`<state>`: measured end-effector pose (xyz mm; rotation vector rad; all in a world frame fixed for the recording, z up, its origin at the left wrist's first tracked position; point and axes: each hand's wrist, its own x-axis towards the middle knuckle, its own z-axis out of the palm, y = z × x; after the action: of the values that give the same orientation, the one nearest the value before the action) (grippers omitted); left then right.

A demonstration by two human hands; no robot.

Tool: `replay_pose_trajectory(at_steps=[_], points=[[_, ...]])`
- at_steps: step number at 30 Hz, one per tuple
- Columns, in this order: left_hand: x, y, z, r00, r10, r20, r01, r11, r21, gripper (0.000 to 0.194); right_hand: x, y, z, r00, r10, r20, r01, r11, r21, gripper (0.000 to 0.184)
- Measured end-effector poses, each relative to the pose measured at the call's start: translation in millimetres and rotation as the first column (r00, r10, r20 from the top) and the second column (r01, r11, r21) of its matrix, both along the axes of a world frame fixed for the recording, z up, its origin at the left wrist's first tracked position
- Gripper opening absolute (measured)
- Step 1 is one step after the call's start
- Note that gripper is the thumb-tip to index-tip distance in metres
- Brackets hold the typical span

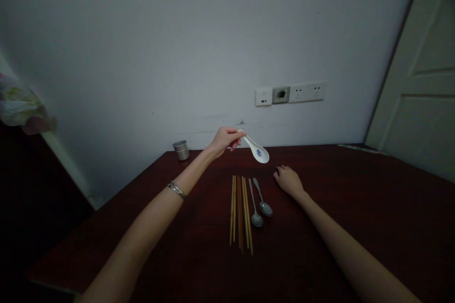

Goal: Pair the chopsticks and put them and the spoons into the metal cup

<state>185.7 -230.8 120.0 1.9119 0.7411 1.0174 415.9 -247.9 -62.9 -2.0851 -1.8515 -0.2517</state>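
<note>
My left hand [226, 138] pinches the handle end of a white ceramic soup spoon [260, 154] with a blue motif in its bowl. That spoon is held above the table, its bowl pointing right and down. Resting on the tabletop, my right hand [289, 181] has its fingers loosely extended and nothing in them. Just left of it lie two metal spoons, one with a long thin handle [253, 199] and one with a broader bowl [266, 208]. Beside these, several wooden chopsticks [240, 213] lie roughly parallel, some pale and some reddish brown.
A metal cup [181, 150] stands at the back left of the dark red table [170, 251]. Behind the table rises a pale wall with sockets and switches [289, 94]. A door [423, 75] is on the right, and a plastic bag [17, 102] is at far left.
</note>
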Motion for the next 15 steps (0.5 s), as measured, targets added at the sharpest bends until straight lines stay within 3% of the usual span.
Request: replay_pose_trajectory(at_steps=[6,15], points=[[29,-2,-24.5,0.990,-0.063,0.124,0.074,0.994,-0.081,0.031,-1,0,0.6,1.000,-0.006,-0.016,0.006,1.000,0.005,0.035],[50,-5,-52.2,0.991,-0.062,0.120,0.079,0.987,-0.142,0.039,-3,0,2.8,0.999,-0.037,-0.035,0.037,0.999,-0.015,0.034]])
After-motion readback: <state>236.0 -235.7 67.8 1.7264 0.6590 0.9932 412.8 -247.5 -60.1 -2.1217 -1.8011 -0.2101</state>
